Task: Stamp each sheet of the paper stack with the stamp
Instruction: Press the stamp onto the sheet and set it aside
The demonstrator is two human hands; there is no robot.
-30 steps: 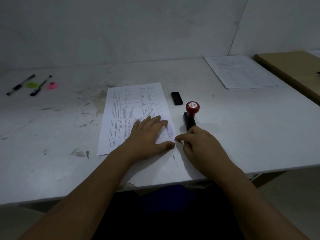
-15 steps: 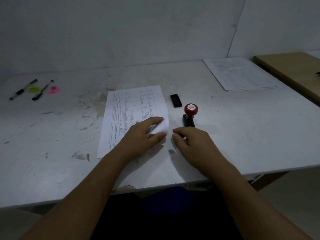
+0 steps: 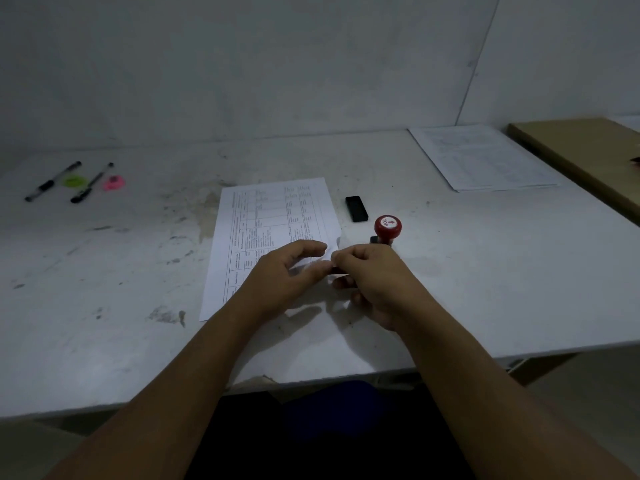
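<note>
Hands together: left hand (image 3: 287, 271) and right hand (image 3: 374, 282) both pinch the lifted near-right corner of the paper stack (image 3: 273, 216). Peel one sheet only; stamp (image 3: 388, 227) stands just behind them.

L hand (image 3: 287, 271) & R hand (image 3: 374, 282) pinched curled near-right corner of paper stack (image 3: 270, 216); stamp (image 3: 388, 227) stood upright just beyond R hand.

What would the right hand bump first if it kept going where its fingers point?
The right hand pinches the top sheet's lifted corner; going leftward, it would probably meet the left hand first, though depth is unclear.
</note>
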